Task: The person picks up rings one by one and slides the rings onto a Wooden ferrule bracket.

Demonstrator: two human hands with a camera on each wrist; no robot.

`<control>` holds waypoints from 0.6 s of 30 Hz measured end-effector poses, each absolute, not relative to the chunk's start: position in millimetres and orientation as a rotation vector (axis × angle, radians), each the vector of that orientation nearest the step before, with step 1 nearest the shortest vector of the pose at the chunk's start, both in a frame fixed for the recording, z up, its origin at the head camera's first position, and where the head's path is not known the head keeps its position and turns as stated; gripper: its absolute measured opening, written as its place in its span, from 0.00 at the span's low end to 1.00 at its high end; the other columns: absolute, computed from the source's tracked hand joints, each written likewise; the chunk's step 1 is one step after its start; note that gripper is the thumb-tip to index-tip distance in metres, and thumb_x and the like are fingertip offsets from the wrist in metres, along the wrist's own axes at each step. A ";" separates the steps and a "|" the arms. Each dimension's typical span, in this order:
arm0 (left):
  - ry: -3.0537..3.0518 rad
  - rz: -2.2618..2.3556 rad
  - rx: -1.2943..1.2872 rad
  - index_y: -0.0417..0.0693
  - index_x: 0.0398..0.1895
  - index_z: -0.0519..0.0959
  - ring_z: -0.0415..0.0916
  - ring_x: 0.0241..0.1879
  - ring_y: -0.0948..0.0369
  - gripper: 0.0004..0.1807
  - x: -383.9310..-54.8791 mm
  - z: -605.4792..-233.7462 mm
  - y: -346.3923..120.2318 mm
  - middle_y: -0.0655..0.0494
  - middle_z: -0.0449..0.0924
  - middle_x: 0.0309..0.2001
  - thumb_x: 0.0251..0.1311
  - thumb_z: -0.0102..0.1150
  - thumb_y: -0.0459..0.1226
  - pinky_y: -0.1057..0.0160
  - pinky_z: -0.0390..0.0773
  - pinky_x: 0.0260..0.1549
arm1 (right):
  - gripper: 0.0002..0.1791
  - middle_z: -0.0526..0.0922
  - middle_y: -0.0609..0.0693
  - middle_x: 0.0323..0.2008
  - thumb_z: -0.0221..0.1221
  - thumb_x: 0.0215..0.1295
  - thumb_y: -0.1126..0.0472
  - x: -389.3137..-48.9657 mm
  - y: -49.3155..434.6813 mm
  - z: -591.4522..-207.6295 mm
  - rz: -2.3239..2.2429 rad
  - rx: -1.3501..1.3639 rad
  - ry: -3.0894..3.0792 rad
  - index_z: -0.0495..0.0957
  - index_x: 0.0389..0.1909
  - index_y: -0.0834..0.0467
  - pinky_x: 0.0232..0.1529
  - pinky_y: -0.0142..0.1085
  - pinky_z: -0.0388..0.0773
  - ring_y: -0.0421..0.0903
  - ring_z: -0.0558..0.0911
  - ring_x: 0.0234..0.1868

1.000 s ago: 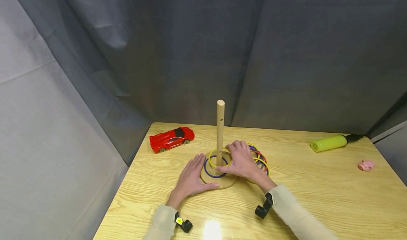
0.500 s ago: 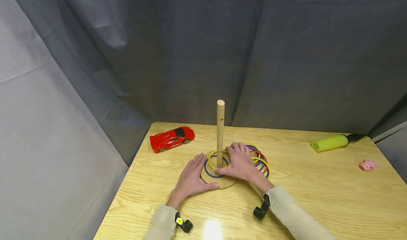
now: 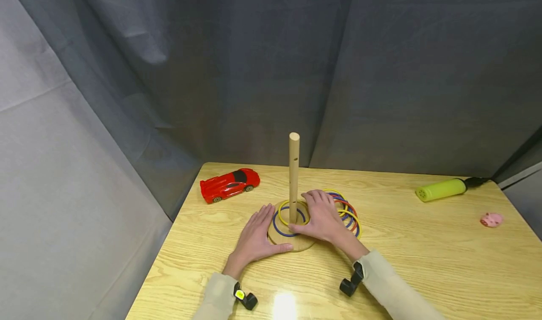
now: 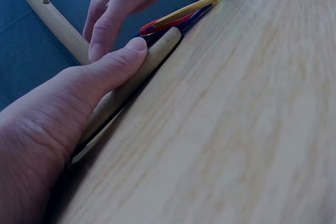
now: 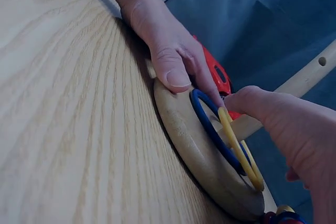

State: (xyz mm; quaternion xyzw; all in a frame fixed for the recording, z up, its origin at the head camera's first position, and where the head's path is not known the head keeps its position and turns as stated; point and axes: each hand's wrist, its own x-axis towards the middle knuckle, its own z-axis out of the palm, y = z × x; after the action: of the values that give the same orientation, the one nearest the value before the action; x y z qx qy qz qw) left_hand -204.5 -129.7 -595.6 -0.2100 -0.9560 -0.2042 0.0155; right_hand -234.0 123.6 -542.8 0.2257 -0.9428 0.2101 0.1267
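Note:
A round wooden base carries an upright wooden peg. My left hand grips the base's left side, its thumb on the near rim and fingers along the far edge. Around the foot of the peg lies a blue ring. A yellow ring also encircles the peg, slightly above the blue one. My right hand holds this yellow ring, thumb at the near side and fingers at the far side; the exact contact is partly hidden. Several yellow, blue and red rings lie heaped beside the base, partly behind the right hand.
On the wood-grain table a red toy car stands at the back left. A lime-green air pump with a black end and a pink toy pig lie at the right. A dark curtain hangs behind.
Little differs. The right hand and the yellow ring have shifted very slightly around the foot of the peg. The left hand has stayed on the base.

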 end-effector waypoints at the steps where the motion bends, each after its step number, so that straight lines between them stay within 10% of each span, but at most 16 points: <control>1: -2.974 -0.637 -0.653 0.49 0.86 0.47 0.41 0.84 0.57 0.74 -204.4 -595.7 -129.7 0.55 0.46 0.85 0.45 0.49 0.86 0.52 0.48 0.82 | 0.58 0.76 0.60 0.63 0.70 0.45 0.24 -232.4 125.0 -542.3 0.621 0.645 -2.741 0.74 0.67 0.65 0.68 0.63 0.65 0.60 0.70 0.68; 18: -2.960 -0.642 -0.650 0.48 0.86 0.49 0.43 0.84 0.54 0.74 -204.2 -594.3 -128.8 0.53 0.48 0.85 0.44 0.50 0.86 0.52 0.48 0.82 | 0.57 0.71 0.61 0.72 0.75 0.49 0.36 -193.3 154.4 -543.3 0.787 0.530 -2.643 0.67 0.74 0.64 0.73 0.63 0.64 0.60 0.67 0.75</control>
State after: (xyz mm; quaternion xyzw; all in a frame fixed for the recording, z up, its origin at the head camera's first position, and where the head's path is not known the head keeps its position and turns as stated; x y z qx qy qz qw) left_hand -204.2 -128.8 -594.3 -0.2097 -0.9553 -0.2072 0.0219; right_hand -193.3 154.4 -543.3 0.1861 -0.9282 0.2763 0.1658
